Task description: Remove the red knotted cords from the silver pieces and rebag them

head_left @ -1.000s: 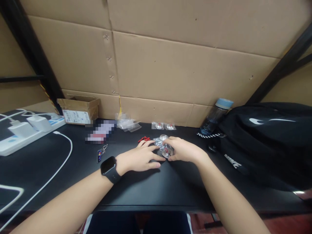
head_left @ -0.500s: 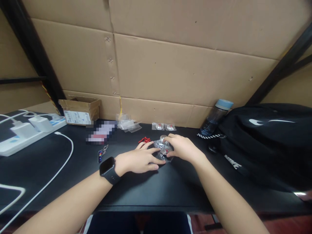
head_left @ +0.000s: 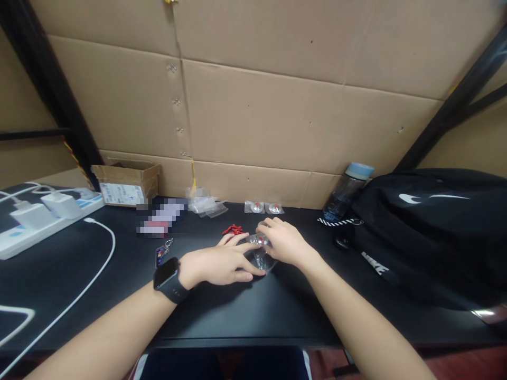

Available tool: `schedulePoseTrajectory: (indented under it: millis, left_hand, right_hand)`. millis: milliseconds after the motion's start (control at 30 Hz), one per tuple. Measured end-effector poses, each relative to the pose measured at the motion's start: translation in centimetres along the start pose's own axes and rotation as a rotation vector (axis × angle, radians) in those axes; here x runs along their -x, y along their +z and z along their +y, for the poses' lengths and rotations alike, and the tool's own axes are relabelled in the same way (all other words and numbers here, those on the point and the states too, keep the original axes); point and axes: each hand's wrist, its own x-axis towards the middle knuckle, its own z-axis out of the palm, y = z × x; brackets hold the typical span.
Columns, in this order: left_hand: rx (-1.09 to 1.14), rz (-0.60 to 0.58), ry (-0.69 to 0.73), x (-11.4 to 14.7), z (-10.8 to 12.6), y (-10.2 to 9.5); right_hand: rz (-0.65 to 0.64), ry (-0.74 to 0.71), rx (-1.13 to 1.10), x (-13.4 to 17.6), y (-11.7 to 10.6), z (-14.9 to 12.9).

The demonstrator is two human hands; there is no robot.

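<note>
so we've got a clear plastic bag (head_left: pixel 260 259) with a bit of red showing, flat on the black table (head_left: pixel 222 316) between our hands. our left hand (head_left: pixel 222 263) reaches in from nine o'clock, fingers spread apart, tips touching it. our right hand (head_left: pixel 287 241) curls over its two o'clock side (can't tell if those fingers are clamped, tbh). red pieces (head_left: pixel 233 230) sit near eleven, two bagged discs (head_left: pixel 255 207) at twelve.

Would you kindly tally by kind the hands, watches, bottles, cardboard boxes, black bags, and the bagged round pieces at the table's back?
Left hand and right hand: 2
Bagged round pieces at the back: 2
Watch: 1
Bottle: 1
Cardboard box: 1
Black bag: 1
Total: 8
Uncounted: clear plastic between the hands, partly covered.
</note>
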Motion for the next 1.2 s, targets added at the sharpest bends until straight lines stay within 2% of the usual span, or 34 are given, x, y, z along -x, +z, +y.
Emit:
schedulePoseTrajectory:
  millis: [100,200,300,367,467,600,733,933,1200]
  left_hand:
    - [0.036,-0.013,0.015,0.2,0.1,-0.7]
    - [0.069,-0.055,0.044,0.4,0.4,-1.9]
    - [0.077,0.007,0.07,0.3,0.4,-2.5]
    - [0.05,0.116,0.038,-0.1,0.1,-2.2]
    - [-0.035,0.265,-0.065,-1.1,-0.5,-0.9]
    - [-0.115,0.372,-0.134,-2.3,-0.8,0.6]
    - [-0.152,0.397,-0.125,-2.6,-0.7,0.9]
    - [-0.133,0.406,-0.126,-2.0,-0.9,0.2]
    - [-0.02,0.414,-0.338,-2.1,-1.0,0.0]
  right_hand:
    - [-0.005,-0.034,-0.113,0.1,-0.2,0.6]
    - [-0.064,-0.126,-0.345,0.3,-1.0,2.1]
    - [-0.068,-0.078,-0.46,0.5,-1.6,4.1]
    - [-0.053,-0.037,-0.456,0.5,-1.5,5.0]
    - [-0.092,-0.073,-0.444,0.3,-1.1,5.4]
    - [-0.126,-0.158,-0.471,-0.2,-0.2,4.4]
    - [-0.125,-0.199,-0.494,-0.4,0.4,3.9]
    - [-0.118,-0.225,-0.494,-0.2,0.5,4.3]
    - [-0.131,-0.219,-0.491,0.1,-0.2,4.5]
